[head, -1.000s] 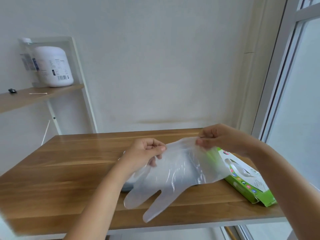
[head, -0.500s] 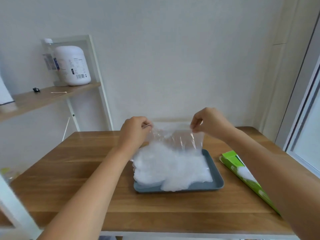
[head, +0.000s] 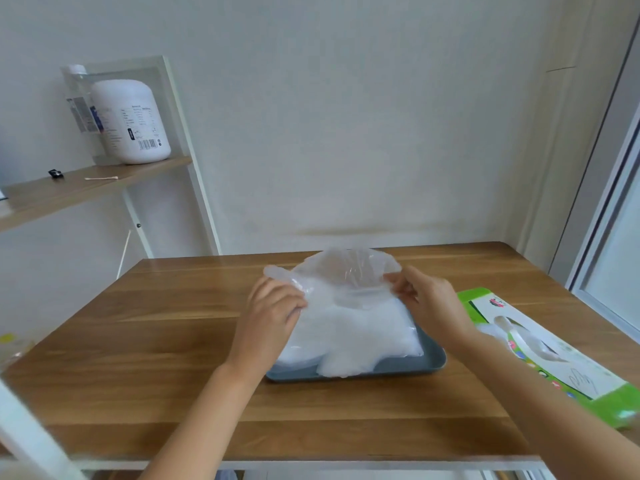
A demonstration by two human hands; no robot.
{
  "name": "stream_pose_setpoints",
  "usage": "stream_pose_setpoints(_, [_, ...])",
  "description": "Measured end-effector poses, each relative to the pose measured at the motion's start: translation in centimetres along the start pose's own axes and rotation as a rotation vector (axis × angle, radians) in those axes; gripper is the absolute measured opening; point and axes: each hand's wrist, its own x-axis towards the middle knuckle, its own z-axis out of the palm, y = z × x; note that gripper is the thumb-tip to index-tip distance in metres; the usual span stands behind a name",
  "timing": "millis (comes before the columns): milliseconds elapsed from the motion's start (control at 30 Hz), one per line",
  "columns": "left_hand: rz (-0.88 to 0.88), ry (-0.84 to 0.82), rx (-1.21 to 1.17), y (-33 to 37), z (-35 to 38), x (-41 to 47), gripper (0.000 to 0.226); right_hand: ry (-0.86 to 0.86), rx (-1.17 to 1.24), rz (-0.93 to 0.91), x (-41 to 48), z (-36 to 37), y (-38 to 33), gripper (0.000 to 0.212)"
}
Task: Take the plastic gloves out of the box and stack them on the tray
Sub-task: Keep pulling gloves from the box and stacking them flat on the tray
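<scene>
A clear plastic glove lies over a white stack of gloves on the grey-blue tray at the table's middle. My left hand pinches the glove's cuff at its left edge. At the right edge of the cuff my right hand pinches it too. The cuff end stands up a little at the tray's far side. The green and white glove box lies flat to the right of the tray, with a bit of plastic showing at its oval opening.
The wooden table reaches to the wall. A shelf at the left holds a large white jar, a cotton swab and a small black item. A window frame runs along the right.
Both hands have come down with the glove from above the tray, so it now lies on the stack. A second ago the glove hung in the air near the box.
</scene>
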Motion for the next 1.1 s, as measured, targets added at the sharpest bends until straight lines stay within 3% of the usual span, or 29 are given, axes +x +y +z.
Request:
stream_pose_setpoints(100, [-0.099, -0.190, 0.056, -0.2, 1.0, -1.0, 0.026, -0.147, -0.059, 0.011, -0.5, 1.1, 1.0, 0.017])
stream_pose_setpoints(200, [-0.079, -0.325, 0.138, -0.2, 1.4, -1.2, 0.036, -0.265, -0.111, 0.041, -0.9, 1.7, 1.4, 0.032])
stream_pose_setpoints(333, [-0.094, -0.428, 0.156, -0.5, 1.5, -1.3, 0.037, -0.317, -0.137, 0.097, -1.3, 1.9, 1.7, 0.030])
stream_pose_setpoints(433, [-0.236, -0.597, 0.157, 0.4, 0.7, -0.6, 0.027, -0.334, -0.148, 0.108, -1.5, 2.0, 1.9, 0.026])
stream_pose_setpoints(467, [-0.295, -0.620, 0.174, 0.4, 0.6, -0.5, 0.033, -0.339, -0.148, 0.114, -1.5, 2.0, 2.0, 0.024])
stream_pose_setpoints(567, [-0.472, -0.490, 0.137, -0.3, -0.1, -0.5, 0.054, -0.351, -0.125, 0.146, -1.4, 2.1, 2.2, 0.021])
stream_pose_setpoints(667, [-0.634, -0.217, 0.005, -0.5, -1.3, 0.4, 0.050, -0.351, -0.100, 0.156, -1.6, 2.0, 2.3, 0.027])
stream_pose_setpoints(733, [-0.603, -0.141, -0.075, 0.2, -1.4, 1.4, 0.048, -0.355, -0.093, 0.164, -1.6, 1.8, 2.2, 0.031])
stream_pose_setpoints(833, [-0.490, -0.164, -0.192, 1.6, -0.6, 3.0, 0.043, -0.372, -0.113, 0.157, -1.7, 1.7, 1.9, 0.030])
stream_pose_setpoints(933, [-0.441, -0.306, -0.300, 2.7, 0.7, 4.4, 0.039, -0.384, -0.118, 0.157, -1.8, 1.7, 1.7, 0.029])
stream_pose_setpoints(1100, [-0.425, -0.735, -0.388, 3.6, 4.0, 3.9, 0.042, -0.391, -0.137, 0.132, -1.9, 1.4, 1.8, 0.022])
